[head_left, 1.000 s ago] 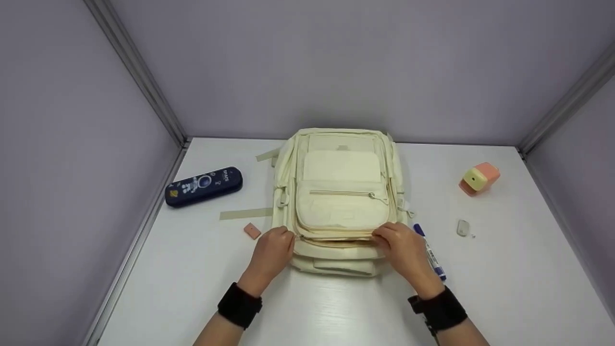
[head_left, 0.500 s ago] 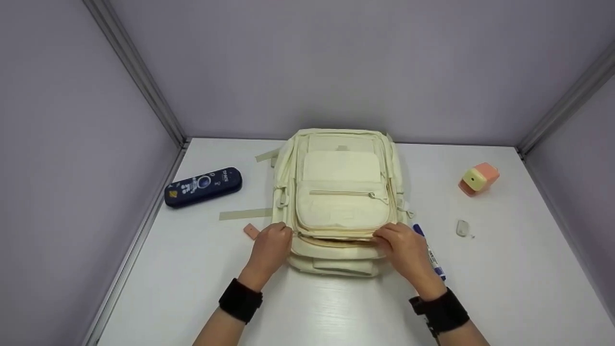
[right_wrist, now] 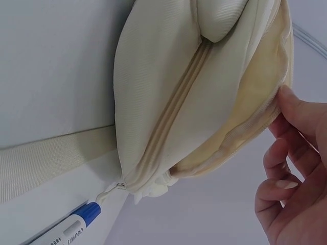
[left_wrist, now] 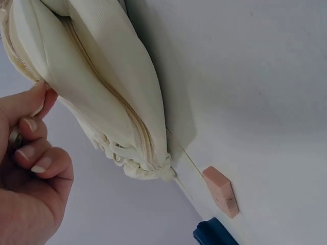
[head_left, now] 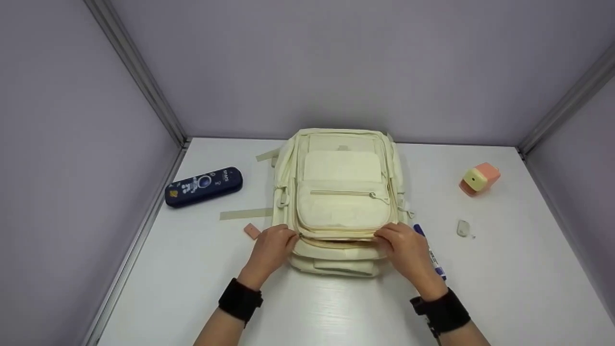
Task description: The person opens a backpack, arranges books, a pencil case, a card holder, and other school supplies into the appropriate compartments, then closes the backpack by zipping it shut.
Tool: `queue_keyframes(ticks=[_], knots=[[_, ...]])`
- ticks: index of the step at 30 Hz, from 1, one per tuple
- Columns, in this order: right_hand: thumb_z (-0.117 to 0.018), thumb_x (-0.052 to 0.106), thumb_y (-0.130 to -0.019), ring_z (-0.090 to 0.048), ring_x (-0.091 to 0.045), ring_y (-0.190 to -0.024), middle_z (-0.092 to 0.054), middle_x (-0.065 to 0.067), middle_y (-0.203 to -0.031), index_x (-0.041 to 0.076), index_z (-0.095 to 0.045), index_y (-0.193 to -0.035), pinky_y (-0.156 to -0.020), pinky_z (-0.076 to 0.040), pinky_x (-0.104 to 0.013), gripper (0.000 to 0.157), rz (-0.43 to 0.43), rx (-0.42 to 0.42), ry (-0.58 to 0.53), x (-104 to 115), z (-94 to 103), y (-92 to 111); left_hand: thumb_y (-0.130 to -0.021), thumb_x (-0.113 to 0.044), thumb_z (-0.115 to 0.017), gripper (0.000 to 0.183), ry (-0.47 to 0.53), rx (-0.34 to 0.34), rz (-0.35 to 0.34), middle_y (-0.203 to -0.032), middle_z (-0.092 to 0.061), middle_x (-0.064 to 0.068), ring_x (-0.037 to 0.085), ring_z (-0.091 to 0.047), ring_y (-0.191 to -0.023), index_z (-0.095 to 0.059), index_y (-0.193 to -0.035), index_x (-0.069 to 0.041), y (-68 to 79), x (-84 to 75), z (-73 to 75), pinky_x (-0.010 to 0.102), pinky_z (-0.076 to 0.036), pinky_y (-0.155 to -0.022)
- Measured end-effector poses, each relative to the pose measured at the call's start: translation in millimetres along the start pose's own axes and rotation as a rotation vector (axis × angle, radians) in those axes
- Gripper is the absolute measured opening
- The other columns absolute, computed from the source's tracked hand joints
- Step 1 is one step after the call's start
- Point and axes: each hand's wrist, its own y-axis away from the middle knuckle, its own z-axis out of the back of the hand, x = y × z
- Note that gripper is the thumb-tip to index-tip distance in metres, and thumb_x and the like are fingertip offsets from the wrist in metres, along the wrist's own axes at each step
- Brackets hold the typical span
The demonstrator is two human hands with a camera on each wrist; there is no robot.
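Observation:
A cream backpack [head_left: 341, 206] lies on the white table, its front pocket partly unzipped along the near edge. At the left end of that opening, my left hand [head_left: 270, 247] pinches what looks like the zipper pull between thumb and forefinger; the fingers mostly cover it. In the left wrist view, the left hand [left_wrist: 36, 163] has its other fingers curled. My right hand [head_left: 403, 247] pinches the pocket's zippered edge near the right corner. The right wrist view shows the right hand [right_wrist: 296, 153] holding this edge up, with the yellowish lining [right_wrist: 255, 87] exposed.
A navy pencil case [head_left: 204, 187] lies at left, and a pink eraser [head_left: 251, 231] sits beside my left hand. A blue-capped marker [head_left: 430, 252] lies right of the backpack. Farther right are a small translucent object [head_left: 462, 228] and a pink-and-yellow pencil sharpener [head_left: 479, 179]. Walls enclose the table.
My left hand shifted slightly left, then back a little to the right along the opening. The right hand has stayed almost still, and the backpack has hardly moved.

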Motion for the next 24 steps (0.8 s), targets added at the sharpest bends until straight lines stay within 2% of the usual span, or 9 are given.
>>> queue_keyframes(ticks=[4,8,19,24], knots=[[-0.085,0.012,-0.077,-0.063,-0.016,-0.073,-0.069,0.006,-0.084,0.015,-0.077,-0.085,-0.057,-0.05,-0.033,0.012,0.009,-0.004,0.006,0,1.0,0,-0.088,-0.005,-0.07,0.027,0.008,-0.084,0.037,-0.058,-0.052,-0.005,0.008,-0.046,-0.053,-0.065,-0.062,-0.011,-3.4,-3.2,-2.0,0.028,-0.042,-0.051],[-0.086,0.008,-0.075,-0.063,-0.017,-0.073,-0.068,0.005,-0.084,0.014,-0.075,-0.084,-0.057,-0.05,-0.034,0.015,0.029,-0.01,0.017,-1,0.9,1,-0.084,-0.002,-0.071,0.027,-0.026,-0.111,0.084,-0.058,-0.059,0.0,0.013,-0.054,-0.053,-0.065,-0.058,-0.009,-8.1,-4.7,-4.0,0.033,-0.045,-0.051],[-0.087,0.004,-0.072,-0.064,-0.019,-0.074,-0.068,0.003,-0.084,0.013,-0.075,-0.084,-0.057,-0.051,-0.036,0.019,0.054,-0.03,0.0,-2,0.3,3,-0.084,-0.004,-0.07,0.029,-0.108,-0.073,0.182,-0.059,-0.06,0.007,0.027,-0.06,-0.054,-0.061,-0.056,-0.008,-19.6,-2.0,-5.7,0.042,-0.048,-0.051],[-0.086,0.004,-0.072,-0.064,-0.018,-0.075,-0.069,0.004,-0.084,0.013,-0.074,-0.083,-0.059,-0.052,-0.035,0.019,0.06,-0.025,-0.017,-2,1.1,4,-0.084,-0.004,-0.068,0.026,-0.177,-0.024,0.216,-0.061,-0.061,0.011,0.03,-0.062,-0.056,-0.062,-0.059,-0.006,-27.9,-0.3,-5.7,0.044,-0.049,-0.049]])
